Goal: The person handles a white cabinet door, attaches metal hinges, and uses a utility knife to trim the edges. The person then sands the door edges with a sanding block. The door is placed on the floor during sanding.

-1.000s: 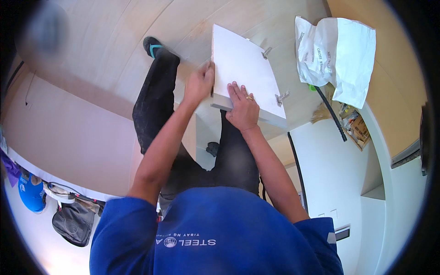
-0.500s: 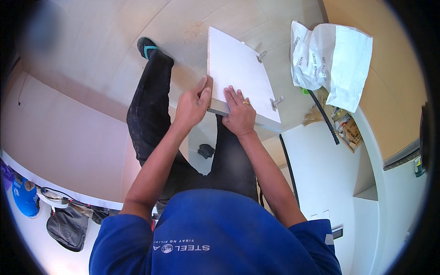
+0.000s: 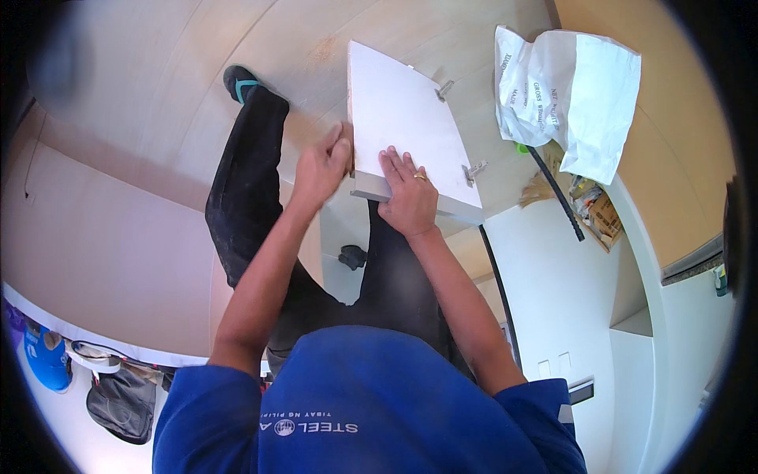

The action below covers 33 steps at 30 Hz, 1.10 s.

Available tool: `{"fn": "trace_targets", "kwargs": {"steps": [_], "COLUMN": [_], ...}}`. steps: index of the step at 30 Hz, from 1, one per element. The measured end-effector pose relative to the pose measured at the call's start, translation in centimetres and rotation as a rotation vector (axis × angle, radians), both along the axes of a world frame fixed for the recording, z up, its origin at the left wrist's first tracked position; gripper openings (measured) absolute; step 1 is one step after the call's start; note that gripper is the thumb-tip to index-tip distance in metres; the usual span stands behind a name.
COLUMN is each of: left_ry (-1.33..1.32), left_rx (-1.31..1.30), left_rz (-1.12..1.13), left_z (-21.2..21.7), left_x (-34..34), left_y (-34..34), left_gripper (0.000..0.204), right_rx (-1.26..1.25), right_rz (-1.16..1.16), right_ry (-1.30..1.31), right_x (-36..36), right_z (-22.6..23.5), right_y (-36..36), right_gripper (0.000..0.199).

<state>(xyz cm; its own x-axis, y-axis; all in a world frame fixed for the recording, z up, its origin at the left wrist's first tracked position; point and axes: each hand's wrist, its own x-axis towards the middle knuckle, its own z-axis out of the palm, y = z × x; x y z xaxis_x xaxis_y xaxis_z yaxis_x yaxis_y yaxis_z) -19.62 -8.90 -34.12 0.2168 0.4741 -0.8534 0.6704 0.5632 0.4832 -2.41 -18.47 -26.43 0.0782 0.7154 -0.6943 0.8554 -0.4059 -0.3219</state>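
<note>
A white cabinet door panel (image 3: pixel 410 110) lies across my raised right thigh, with metal hinges (image 3: pixel 475 171) fitted along its right side. My right hand (image 3: pixel 409 193) rests flat on the panel near its front edge, fingers stretched out, a ring on one. At the panel's left edge, my left hand (image 3: pixel 322 167) is closed, slightly blurred, with a small brown block (image 3: pixel 349 142) showing between its fingers and the edge. Most of that block is hidden, so its exact kind is unclear.
A white printed sack (image 3: pixel 568 103) stands at the right beside a black rod (image 3: pixel 557 193), a broom's bristles (image 3: pixel 537 189) and a box of scraps (image 3: pixel 602 221). Brownish dust (image 3: pixel 324 51) lies on the floor beyond the panel. Bags (image 3: pixel 122 403) are at the lower left.
My left hand has shifted slightly to the left and away from me along the panel's edge. In the view, the panel sits a little further left; my right hand stays on it.
</note>
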Motion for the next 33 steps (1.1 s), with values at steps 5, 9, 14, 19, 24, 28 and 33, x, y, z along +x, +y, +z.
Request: {"fn": "trace_targets", "kwargs": {"steps": [5, 9, 14, 19, 24, 28, 33], "left_ry": [0.013, 0.077, 0.005, -0.049, 0.056, -0.016, -0.027], "left_rx": [-0.014, 0.086, 0.018, -0.029, 0.032, -0.034, -0.062], "left_rz": [0.041, 0.009, -0.031, 0.004, -0.054, 0.09, -0.024], "left_z": [-9.0, -21.4, -11.3, 2.6, -15.1, -19.9, 0.5], "left_x": [1.6, 2.7, 3.2, 0.7, 3.6, 2.6, 1.0], "left_y": [1.3, 3.9, 3.7, 2.1, 4.5, 3.3, 2.3], "left_gripper": [0.044, 0.046, 0.053, 0.06, 0.04, 0.037, 0.05], "right_rx": [0.012, 0.022, -0.006, -0.033, 0.017, -0.008, -0.044], "right_rz": [0.011, 0.072, 0.035, -0.004, 0.038, 0.069, 0.003], "right_ry": [0.003, 0.02, -0.007, 0.003, -0.001, 0.019, -0.002], "right_x": [0.1, 0.7, 0.4, 0.1, 0.2, 0.5, 0.2], "right_z": [-0.1, -0.8, -0.6, -0.4, -0.3, -0.2, -0.6], "right_y": [0.4, 1.5, 0.0, 0.2, 0.2, 0.5, -0.3], "right_gripper": [0.088, 0.089, 0.09, 0.089, 0.088, 0.088, 0.09]}}
